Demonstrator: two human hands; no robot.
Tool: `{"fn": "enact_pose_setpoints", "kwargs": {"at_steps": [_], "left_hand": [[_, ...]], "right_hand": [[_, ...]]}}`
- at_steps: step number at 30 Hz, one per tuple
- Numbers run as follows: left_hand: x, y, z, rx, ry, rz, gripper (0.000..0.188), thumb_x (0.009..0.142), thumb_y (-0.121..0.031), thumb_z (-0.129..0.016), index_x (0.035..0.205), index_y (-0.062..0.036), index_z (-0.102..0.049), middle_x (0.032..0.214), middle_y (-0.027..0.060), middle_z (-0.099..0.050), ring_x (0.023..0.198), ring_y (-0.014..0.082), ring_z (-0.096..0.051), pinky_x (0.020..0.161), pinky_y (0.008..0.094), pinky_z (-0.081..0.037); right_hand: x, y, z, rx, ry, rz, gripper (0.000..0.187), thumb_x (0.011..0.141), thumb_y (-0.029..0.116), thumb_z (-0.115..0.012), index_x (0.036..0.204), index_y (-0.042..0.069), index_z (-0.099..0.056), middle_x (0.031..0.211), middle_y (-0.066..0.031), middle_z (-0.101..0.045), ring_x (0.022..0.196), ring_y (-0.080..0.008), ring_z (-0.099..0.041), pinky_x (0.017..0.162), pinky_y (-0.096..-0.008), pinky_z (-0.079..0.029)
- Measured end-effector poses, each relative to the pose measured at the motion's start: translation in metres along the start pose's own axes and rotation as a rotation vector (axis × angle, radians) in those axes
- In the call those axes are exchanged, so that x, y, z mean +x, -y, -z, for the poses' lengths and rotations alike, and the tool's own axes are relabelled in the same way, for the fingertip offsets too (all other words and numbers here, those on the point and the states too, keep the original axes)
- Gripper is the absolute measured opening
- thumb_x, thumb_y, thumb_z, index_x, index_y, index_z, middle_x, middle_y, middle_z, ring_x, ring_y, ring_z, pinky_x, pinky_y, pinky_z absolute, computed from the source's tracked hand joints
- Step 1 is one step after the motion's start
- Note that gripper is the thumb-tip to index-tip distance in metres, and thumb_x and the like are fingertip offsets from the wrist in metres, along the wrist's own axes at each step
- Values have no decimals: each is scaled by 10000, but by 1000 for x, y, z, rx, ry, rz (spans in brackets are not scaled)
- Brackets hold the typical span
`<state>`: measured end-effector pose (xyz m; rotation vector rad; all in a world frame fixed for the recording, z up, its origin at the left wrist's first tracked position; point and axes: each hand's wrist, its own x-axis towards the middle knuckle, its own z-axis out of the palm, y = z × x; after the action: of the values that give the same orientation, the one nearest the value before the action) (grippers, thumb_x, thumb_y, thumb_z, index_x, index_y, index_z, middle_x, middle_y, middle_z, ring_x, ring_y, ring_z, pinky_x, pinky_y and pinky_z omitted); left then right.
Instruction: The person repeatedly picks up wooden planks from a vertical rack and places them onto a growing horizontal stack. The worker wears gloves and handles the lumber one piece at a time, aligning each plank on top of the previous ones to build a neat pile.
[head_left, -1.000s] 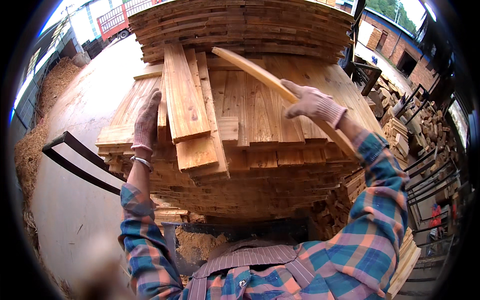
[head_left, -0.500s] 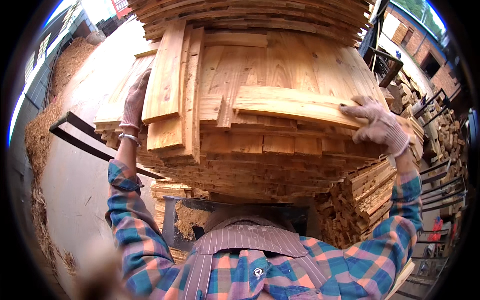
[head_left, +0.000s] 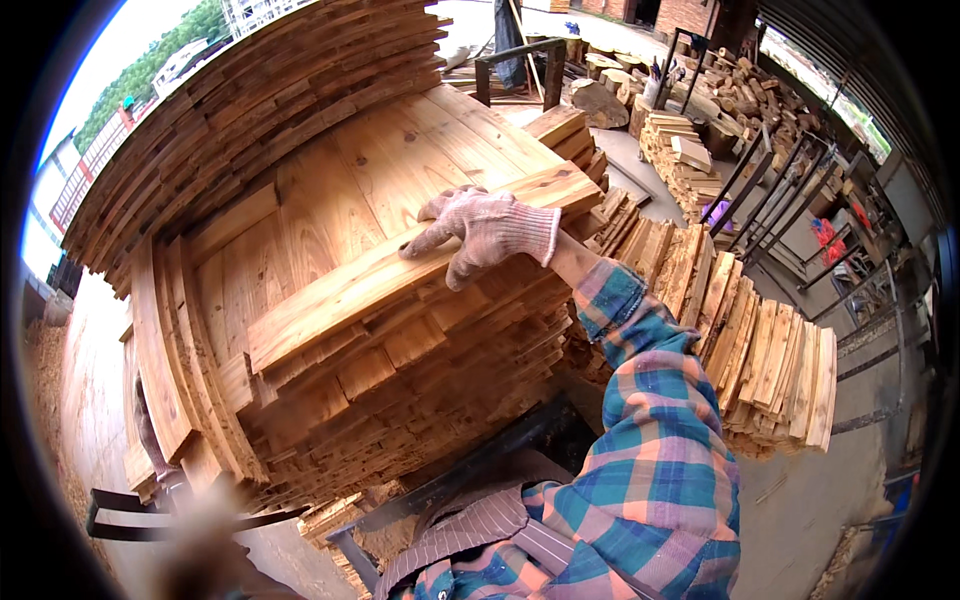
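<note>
My right hand (head_left: 490, 230), in a pale knitted glove, grips a long wooden plank (head_left: 350, 295) near its right part. Its fingers lie over the top and the thumb is at the near edge. The plank rests across the near side of a large stack of boards (head_left: 340, 180). At the stack's left end, several thick planks (head_left: 165, 350) lie lengthwise on top. My left hand (head_left: 150, 430) is flat along their outer left side, fingers stretched out, partly hidden by the wood.
Higher layers of boards (head_left: 250, 110) rise at the far side. Bundled slats (head_left: 760, 360) stand to the right, with metal racks (head_left: 780, 200) and cut logs (head_left: 740, 90) beyond. A black metal bar (head_left: 130, 520) juts out at lower left. A blurred object (head_left: 200, 540) covers part of the lower left.
My view has swung to the right, so the stack appears tilted and further left. My right hand remains on the plank, my left beside the thick planks.
</note>
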<state>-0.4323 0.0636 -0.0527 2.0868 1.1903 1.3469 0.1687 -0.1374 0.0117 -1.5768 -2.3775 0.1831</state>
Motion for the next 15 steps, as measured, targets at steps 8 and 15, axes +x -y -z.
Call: {"fn": "enact_pose_setpoints", "kwargs": {"at_steps": [8, 15], "left_hand": [[0, -10, 11, 325, 27, -154, 427, 976, -53, -411, 1398, 3, -414, 1408, 143, -478, 1270, 209, -476, 1088, 294, -360], [-8, -60, 5, 39, -104, 235, 715, 905, -581, -511, 1340, -13, -497, 1339, 207, -526, 1269, 340, -474, 1051, 369, -373]], "right_hand": [[62, 46, -1, 461, -212, -215, 801, 721, 291, -821, 1395, 70, -451, 1253, -196, -573, 1174, -300, -566, 995, -394, -476], [284, 269, -31, 145, -19, -21, 1014, 812, 647, -590, 1481, -7, -198, 1329, -288, -495, 1177, -352, -555, 959, -426, -484]]}}
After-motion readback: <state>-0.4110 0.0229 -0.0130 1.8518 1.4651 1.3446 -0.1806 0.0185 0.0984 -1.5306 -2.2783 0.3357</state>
